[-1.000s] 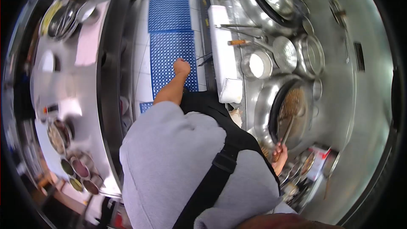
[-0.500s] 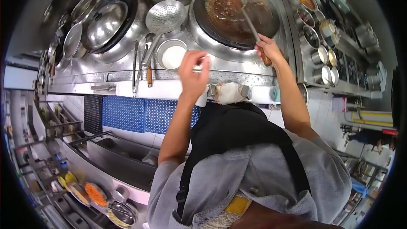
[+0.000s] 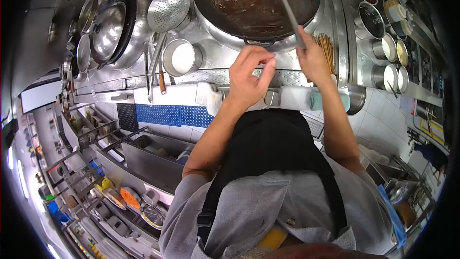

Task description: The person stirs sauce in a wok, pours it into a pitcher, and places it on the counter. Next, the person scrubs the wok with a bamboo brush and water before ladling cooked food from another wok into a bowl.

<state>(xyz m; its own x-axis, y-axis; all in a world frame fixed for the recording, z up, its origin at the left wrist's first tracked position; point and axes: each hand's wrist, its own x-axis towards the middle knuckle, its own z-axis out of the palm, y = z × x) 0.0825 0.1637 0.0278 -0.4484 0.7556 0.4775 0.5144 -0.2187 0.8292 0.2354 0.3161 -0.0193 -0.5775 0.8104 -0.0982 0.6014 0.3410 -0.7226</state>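
Observation:
My right hand [image 3: 314, 60] is wrapped round the handle of a ladle [image 3: 287, 10]. The ladle's bowl, at the top edge of the view, is over bubbling brown liquid in a large black wok [image 3: 203, 5]. Close to the wok's near rim, my left hand [image 3: 250, 77] is raised with fingers curled and the thumb near the index fingertip. Anything between those fingertips is too small to make out. Left of that hand stands a metal pot [image 3: 195, 57] of white contents. A perforated skimmer [image 3: 167, 10] lies beyond the pot.
A bamboo brush [image 3: 326, 50] is upright beside my right forearm. Metal containers [image 3: 369, 21] line the right side. A covered wok [image 3: 109, 31] sits at the left. White cloths [image 3: 177, 94] lie along the counter's front edge, near a wooden-handled tool [image 3: 162, 82].
The view has shifted, with the wok now nearer the top edge. My left hand has moved right, towards the wok's near rim and my right hand. The ladle stays in my right hand.

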